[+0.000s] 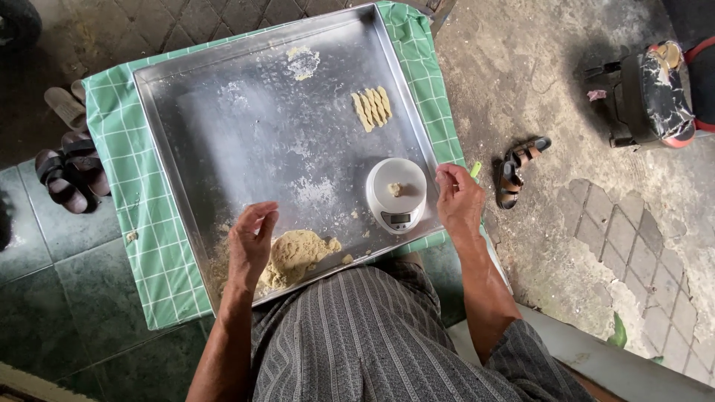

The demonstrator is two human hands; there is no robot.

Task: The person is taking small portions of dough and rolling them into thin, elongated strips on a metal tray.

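A large metal tray (223, 112) lies on a green checked cloth (141, 216). My left hand (250, 246) hovers with bent fingers over a lump of beige dough (296, 254) at the tray's near edge; whether a pinch of dough is between its fingertips I cannot tell. My right hand (459, 201) rests at the tray's right rim, fingers loosely curled, holding nothing visible. Beside it stands a small white kitchen scale (396, 195) with a little piece of dough (394, 189) on its plate. A row of several shaped dough pieces (372, 108) lies at the far right of the tray.
Flour smears and a dough scrap (303, 63) mark the tray's far side. Sandals (63, 175) lie on the tiled floor at left, another pair of sandals (518, 170) on the concrete at right. A worn dark stool (655, 93) stands at far right.
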